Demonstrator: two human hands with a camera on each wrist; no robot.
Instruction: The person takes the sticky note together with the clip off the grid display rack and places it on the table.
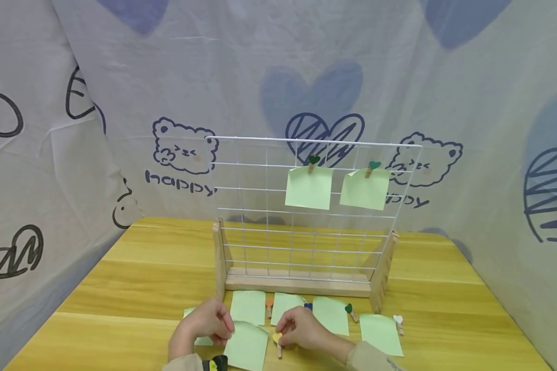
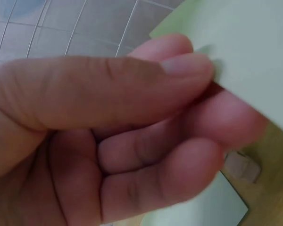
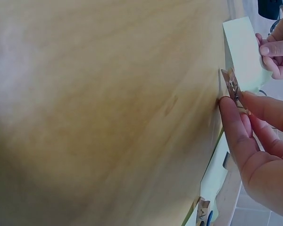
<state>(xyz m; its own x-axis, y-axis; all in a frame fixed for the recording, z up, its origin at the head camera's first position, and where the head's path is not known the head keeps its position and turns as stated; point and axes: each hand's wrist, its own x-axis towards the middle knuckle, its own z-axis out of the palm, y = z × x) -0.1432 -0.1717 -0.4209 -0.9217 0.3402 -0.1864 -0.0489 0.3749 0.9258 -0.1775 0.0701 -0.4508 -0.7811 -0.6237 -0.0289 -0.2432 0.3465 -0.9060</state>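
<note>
My left hand [image 1: 211, 322] pinches the left edge of a pale green paper note [image 1: 246, 348] between thumb and fingers, low in the head view. The left wrist view shows the thumb lying along the edge of this note [image 2: 259, 42]. Just right of it, my right hand [image 1: 304, 328] holds a small wooden clothespin with a yellow heart [image 1: 278, 339] by its fingertips. In the right wrist view the clothespin [image 3: 232, 87] shows its metal spring, with thumb and fingers at its lower end. The clothespin stands beside the note, apart from it in the head view.
A white wire grid [image 1: 301, 234] stands in a wooden base [image 1: 297, 284] behind the hands. Two green notes [image 1: 308, 189] hang on it by green heart clothespins [image 1: 313, 161]. More notes [image 1: 380, 334] lie on the table, with orange, blue, green and white heart clothespins [image 1: 398, 320] among them.
</note>
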